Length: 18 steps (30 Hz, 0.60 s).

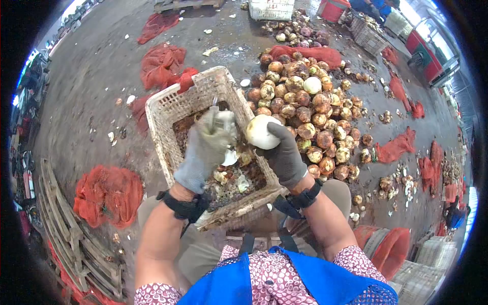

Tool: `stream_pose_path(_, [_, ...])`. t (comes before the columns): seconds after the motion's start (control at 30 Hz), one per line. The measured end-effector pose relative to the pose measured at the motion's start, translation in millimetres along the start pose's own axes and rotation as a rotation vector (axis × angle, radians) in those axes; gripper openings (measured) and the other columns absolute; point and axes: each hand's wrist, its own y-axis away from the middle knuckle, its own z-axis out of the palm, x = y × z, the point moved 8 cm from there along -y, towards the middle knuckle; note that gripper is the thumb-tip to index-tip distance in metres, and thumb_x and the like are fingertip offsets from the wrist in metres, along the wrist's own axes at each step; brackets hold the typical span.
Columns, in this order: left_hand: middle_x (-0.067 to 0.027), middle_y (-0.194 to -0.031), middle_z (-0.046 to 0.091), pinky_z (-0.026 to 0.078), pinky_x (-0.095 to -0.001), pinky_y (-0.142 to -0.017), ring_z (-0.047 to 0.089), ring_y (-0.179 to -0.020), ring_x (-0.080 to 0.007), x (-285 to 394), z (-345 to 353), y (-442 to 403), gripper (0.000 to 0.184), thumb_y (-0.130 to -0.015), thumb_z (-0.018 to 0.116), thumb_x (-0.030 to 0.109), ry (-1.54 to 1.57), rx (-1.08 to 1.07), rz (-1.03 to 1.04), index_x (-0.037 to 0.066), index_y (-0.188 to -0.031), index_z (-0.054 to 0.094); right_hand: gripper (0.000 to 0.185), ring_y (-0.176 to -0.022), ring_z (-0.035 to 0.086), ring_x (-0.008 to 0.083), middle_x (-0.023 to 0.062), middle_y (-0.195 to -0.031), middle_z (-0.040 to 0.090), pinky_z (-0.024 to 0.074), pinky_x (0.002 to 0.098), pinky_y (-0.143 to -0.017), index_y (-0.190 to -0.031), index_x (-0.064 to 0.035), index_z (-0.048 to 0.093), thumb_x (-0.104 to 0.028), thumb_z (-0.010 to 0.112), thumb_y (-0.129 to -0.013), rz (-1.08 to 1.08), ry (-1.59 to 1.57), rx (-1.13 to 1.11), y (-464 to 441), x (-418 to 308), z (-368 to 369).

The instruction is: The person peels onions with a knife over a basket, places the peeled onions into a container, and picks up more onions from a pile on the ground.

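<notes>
My right hand (pixel 283 157), in a dark grey glove, holds a peeled white onion (pixel 263 131) over the right edge of the crate. My left hand (pixel 211 140), in a lighter, soiled glove, is closed and blurred by motion. A short metal piece sticks up from it, apparently part of a small knife (pixel 215 101); the rest is hidden in the fist. Below that hand is a white piece of onion skin (pixel 230 157). Beneath both hands stands a dirty white plastic crate (pixel 161 133) with dark scraps and peelings inside.
A large heap of brown-skinned onions (pixel 307 114) lies right of the crate. Red mesh sacks (pixel 109 195) are scattered over the wet floor. Wooden slats (pixel 61 229) lie at left, a red bucket (pixel 391 249) at lower right. Another person (pixel 373 7) is at the far back.
</notes>
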Motion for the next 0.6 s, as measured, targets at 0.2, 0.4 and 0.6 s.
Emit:
stream_pose_path(0.2, [-0.0196, -0.115, 0.066, 0.052, -0.0389, -0.089, 0.066, -0.105, -0.0276, 37.7, 6.2, 17.2, 0.062, -0.091, 0.068, 0.021, -0.474, 0.051, 0.143, -0.001, -0.143, 0.041, 0.057, -0.091, 0.067, 0.0182, 0.0058, -0.106, 0.068, 0.0545, 0.0311, -0.073, -0.128, -0.0047, 0.056, -0.042, 0.064, -0.086, 0.012, 0.004, -0.051, 2.5, -6.7, 6.7])
stream_pose_path(0.4, [-0.0222, -0.124, 0.063, 0.047, -0.0366, -0.099, 0.061, -0.118, -0.0286, 52.2, 25.8, 24.8, 0.042, -0.094, 0.056, 0.005, -0.382, -0.051, 0.399, 0.0, -0.135, 0.051, 0.049, -0.093, 0.065, 0.0138, 0.0064, -0.107, 0.066, 0.0538, 0.0287, -0.082, -0.122, -0.0011, 0.058, -0.031, 0.069, -0.085, -0.089, 0.179, -0.052, 6.4, 0.4, 19.7])
stream_pose_path(0.6, [-0.0171, -0.115, 0.067, 0.048, -0.0335, -0.096, 0.064, -0.109, -0.0245, 43.2, 18.3, 17.4, 0.035, -0.09, 0.054, 0.0, -0.254, -0.048, 0.304, 0.0, -0.126, 0.058, 0.05, -0.094, 0.064, 0.0125, 0.0067, -0.107, 0.067, 0.053, 0.0284, -0.083, -0.122, 0.0021, 0.057, -0.029, 0.069, -0.085, -0.178, 0.278, -0.049, 15.0, -9.6, 28.3])
